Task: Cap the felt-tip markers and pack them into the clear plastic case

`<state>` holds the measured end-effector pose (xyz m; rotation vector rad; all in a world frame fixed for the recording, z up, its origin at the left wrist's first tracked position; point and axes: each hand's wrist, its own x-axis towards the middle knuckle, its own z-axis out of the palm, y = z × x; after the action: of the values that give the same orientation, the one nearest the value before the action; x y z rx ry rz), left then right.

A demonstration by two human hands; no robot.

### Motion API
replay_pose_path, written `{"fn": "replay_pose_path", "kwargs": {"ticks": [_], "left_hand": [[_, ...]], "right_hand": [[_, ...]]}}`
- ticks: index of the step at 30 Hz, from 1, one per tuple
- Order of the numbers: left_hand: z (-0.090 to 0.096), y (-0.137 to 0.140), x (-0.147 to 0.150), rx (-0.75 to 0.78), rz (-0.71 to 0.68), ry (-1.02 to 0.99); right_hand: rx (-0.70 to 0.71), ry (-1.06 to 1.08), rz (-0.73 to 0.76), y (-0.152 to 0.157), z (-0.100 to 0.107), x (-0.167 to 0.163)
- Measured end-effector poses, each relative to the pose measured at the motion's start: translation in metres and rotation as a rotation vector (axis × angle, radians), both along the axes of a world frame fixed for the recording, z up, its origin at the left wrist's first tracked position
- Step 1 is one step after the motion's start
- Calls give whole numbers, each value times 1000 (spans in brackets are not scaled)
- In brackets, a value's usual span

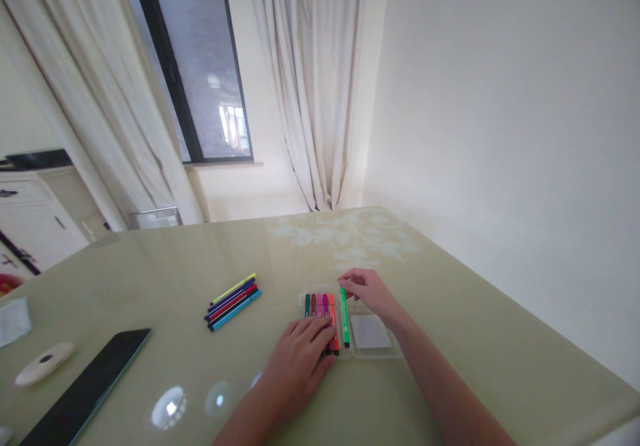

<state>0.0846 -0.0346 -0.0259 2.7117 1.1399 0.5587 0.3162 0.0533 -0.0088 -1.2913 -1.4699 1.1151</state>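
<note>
A clear plastic marker case [395, 346] lies unfolded on the table. Several markers sit side by side in its left half, among them a teal, a brown, a pink, a purple and an orange marker [334, 319]. My left hand [303, 349] rests over their lower ends with its fingers stretched out. Between thumb and fingertips, my right hand [365, 289] pinches the top end of a green marker [345, 319], which stands out just right of the orange one. Left of the case, several loose markers [234, 303] in yellow, blue, red, black and light blue lie bunched together.
A dark tablet [87, 389] and a white oval object [45, 364] lie at the table's left, near a white packet [14, 321]. The glossy table [200, 253] meets a white wall [505, 133] on the right. Curtains and a window are behind.
</note>
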Motion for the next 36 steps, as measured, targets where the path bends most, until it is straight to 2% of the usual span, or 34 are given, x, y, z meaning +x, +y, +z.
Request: {"fn": "replay_pose_path", "kwargs": {"ticks": [5, 10, 15, 24, 33, 36], "left_hand": [[4, -1, -2, 37, -11, 38], [2, -3, 2, 50, -36, 78], [0, -3, 2, 37, -50, 52], [-3, 0, 5, 39, -20, 42], [0, 0, 2, 39, 6, 58], [-1, 3, -4, 43, 52, 37]], "right_hand": [[74, -136, 30, 1, -12, -11], [178, -422, -29, -2, -10, -13], [188, -543, -32, -4, -10, -15], [157, -587, -1, -2, -15, -18], [241, -624, 6, -7, -17, -20], [254, -618, -9, -6, -17, -19]]}}
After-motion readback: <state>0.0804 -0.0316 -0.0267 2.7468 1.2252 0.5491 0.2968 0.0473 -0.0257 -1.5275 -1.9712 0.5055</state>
